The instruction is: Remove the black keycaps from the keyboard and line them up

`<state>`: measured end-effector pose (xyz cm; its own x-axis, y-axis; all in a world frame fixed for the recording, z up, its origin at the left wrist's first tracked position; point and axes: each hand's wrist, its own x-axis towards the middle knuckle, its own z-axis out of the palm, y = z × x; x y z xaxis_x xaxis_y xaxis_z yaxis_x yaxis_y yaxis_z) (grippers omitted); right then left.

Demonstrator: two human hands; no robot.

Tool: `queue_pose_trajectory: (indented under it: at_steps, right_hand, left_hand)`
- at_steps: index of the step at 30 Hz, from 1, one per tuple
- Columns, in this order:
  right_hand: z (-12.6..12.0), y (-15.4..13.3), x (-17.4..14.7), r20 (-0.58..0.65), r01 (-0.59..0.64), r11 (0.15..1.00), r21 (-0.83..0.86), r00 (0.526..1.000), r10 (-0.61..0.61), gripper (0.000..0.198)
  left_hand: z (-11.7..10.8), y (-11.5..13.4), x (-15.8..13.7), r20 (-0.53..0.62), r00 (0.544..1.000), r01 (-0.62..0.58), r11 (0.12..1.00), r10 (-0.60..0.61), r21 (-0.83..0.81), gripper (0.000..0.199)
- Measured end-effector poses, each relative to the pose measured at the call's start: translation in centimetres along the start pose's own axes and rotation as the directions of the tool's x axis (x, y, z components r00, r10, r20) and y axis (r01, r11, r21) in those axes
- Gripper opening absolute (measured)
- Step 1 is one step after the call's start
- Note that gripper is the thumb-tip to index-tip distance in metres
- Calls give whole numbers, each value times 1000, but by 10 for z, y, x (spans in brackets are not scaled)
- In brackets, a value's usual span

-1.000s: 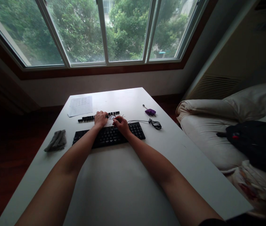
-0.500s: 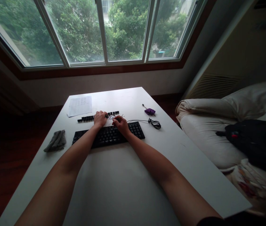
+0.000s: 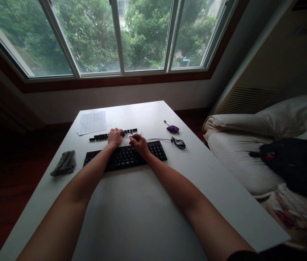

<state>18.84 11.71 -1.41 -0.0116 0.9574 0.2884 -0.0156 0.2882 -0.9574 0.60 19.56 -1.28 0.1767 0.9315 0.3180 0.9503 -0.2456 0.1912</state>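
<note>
A black keyboard (image 3: pixel 127 158) lies across the white table, under my wrists. Beyond its back edge, my left hand (image 3: pixel 115 137) is closed, with a small black keycap (image 3: pixel 122 134) at its fingertips. My right hand (image 3: pixel 140 144) pinches a thin, wire-like thing (image 3: pixel 141 134) whose ends stick out past the fingers; its exact kind is too small to make out. Between the hands lies a small whitish, crumpled piece (image 3: pixel 128 135). A row of black keycaps (image 3: pixel 100 137) runs behind my left hand, which hides part of it.
A folded grey cloth (image 3: pixel 64 163) lies at the left table edge, printed paper (image 3: pixel 92 122) at the back left. To the right are a coiled black cable (image 3: pixel 179 143) and a purple item with a thin stick (image 3: pixel 173 129). A pale sofa (image 3: pixel 232 156) stands beyond the table (image 3: pixel 156 203).
Both hands stay almost where they were; the right fingers shift very slightly near the left fingertips. The keyboard and the other things have not moved.
</note>
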Motion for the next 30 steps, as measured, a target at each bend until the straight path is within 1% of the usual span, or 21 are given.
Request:
queue_pose_trajectory:
  at_steps: [7,12,18,22,30]
  right_hand:
    - [-1,2,0,5,3,1000,7,1000,-3,19]
    - [-1,-1,-1,5,8,1000,5,1000,-8,19]
    - [-1,-3,-1,1,0,1000,-8,1000,0,19]
    - [-1,-5,-2,1,-14,1000,-21,1000,14,20]
    - [-1,-2,-1,7,13,999,-34,1000,-13,19]
  left_hand:
    - [-2,0,-2,-7,1000,-23,999,23,-30,35]
    - [-3,2,-3,1,999,-51,997,51,-54,28]
    - [-6,5,-4,-6,998,-61,997,61,-42,24]
    - [-9,8,-6,12,999,-49,998,50,-43,24]
    - [-9,6,-6,0,998,-66,996,66,-65,23]
